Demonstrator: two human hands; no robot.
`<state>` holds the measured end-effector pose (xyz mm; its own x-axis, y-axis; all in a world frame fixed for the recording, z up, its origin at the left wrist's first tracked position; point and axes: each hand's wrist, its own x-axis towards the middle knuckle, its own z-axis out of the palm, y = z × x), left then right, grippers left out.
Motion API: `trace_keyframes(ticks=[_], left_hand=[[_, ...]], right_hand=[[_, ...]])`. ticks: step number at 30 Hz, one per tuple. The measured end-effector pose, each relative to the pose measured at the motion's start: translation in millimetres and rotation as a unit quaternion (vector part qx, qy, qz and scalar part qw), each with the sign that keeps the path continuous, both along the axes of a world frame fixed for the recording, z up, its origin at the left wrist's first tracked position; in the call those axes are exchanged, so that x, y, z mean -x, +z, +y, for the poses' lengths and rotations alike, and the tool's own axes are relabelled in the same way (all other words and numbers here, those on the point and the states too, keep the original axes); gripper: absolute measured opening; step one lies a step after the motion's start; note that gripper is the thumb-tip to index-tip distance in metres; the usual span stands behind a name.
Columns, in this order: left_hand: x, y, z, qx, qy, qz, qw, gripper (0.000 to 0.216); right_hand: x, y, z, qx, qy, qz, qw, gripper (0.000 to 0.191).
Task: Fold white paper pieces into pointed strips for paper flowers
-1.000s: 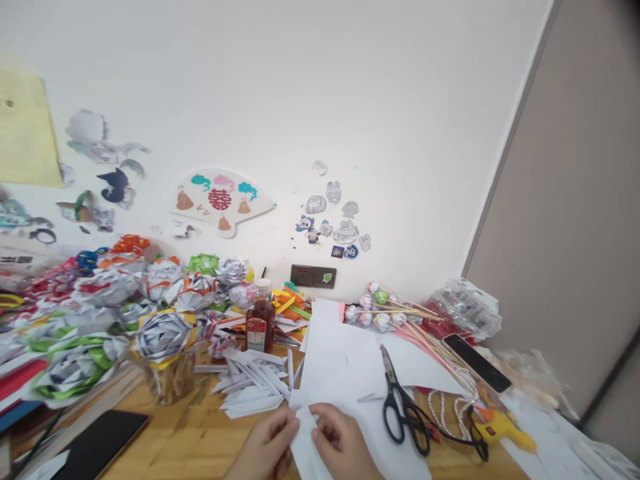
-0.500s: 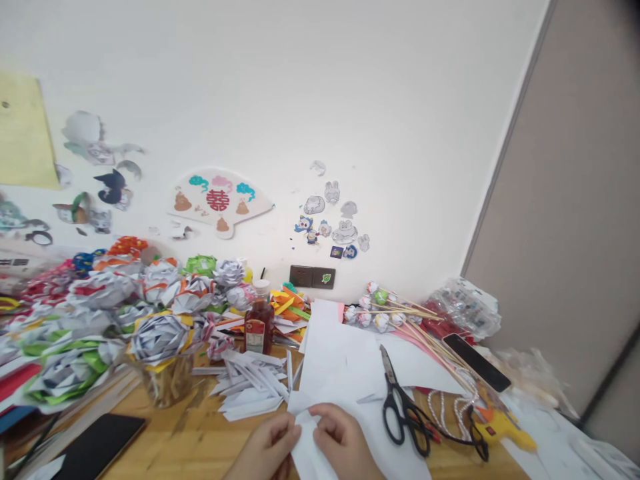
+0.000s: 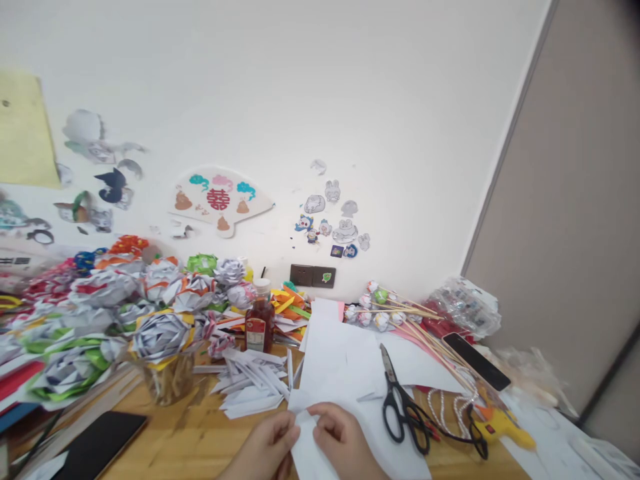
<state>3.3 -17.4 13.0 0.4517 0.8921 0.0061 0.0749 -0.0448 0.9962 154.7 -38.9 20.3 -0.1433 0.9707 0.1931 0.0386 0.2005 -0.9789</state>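
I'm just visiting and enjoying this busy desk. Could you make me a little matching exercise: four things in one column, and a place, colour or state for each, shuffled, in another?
Column 1
1. Scissors
2. Bottle
3. Fan
4. Right hand

Column 2
A. Pinching a piece of paper
B. Up on the wall
C. Black-handled
D. Standing just behind a heap of white strips

Right pairs: 1-C, 2-D, 3-B, 4-A
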Motion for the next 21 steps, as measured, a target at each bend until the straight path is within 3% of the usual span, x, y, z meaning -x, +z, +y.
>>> trace_keyframes(ticks=[6,12,16,21], left_hand=[[0.2,0.9,0.9,0.033,0.011,-0.003,0.999,0.049],[3.2,-2.4,1.2,0.03,0.01,-0.024,0.999,0.048],[2.2,2.2,-0.3,0.063,0.009,-0.044,0.997,0.048],[1.5,7.7,-1.9,0.05,0.011,-0.036,0.998,0.049]], right_hand=[[-0.7,-4.7,0.8,-0.011,-0.003,-0.022,1.0,0.024],[-0.1,5.3,-3.1,-0.036,0.018,-0.055,0.998,0.03],[-0.8,8.7,-4.2,-0.054,0.016,-0.06,0.997,0.029],[-1.1,5.6,-4.2,-0.068,0.002,-0.069,0.995,0.023]])
